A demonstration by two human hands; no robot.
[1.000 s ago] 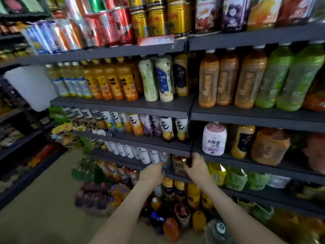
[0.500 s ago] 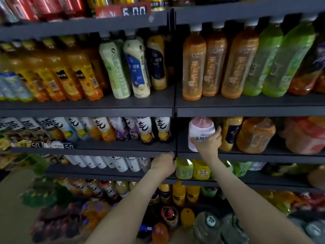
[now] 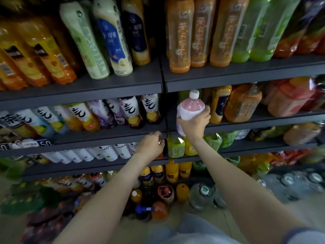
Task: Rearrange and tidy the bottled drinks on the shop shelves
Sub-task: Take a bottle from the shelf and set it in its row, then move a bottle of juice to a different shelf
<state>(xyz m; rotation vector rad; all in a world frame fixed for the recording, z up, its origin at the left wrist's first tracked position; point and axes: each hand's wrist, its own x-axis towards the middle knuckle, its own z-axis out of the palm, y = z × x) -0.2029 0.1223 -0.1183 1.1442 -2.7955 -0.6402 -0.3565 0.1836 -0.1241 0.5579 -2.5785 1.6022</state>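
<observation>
A fat pink-and-white bottle (image 3: 190,107) with a white cap stands at the left end of the right-hand middle shelf (image 3: 246,126), tilted slightly toward me. My right hand (image 3: 194,125) grips it round the body from the front. My left hand (image 3: 152,142) rests with curled fingers on the front edge of the left-hand middle shelf (image 3: 105,138), holding no bottle. Black-and-white labelled bottles (image 3: 131,110) stand in a row on that left shelf.
Beside the pink bottle stand a yellow bottle with a dark label (image 3: 219,104) and squat orange bottles (image 3: 243,103). Tall orange tea bottles (image 3: 181,34) and green ones (image 3: 253,29) fill the shelf above. Green and yellow bottles (image 3: 175,147) sit below; more drinks stand on the floor.
My right hand rose from the shelf edge to the pink bottle and closed round it, pulling it forward. My left hand moved up to the shelf edge. The camera came closer.
</observation>
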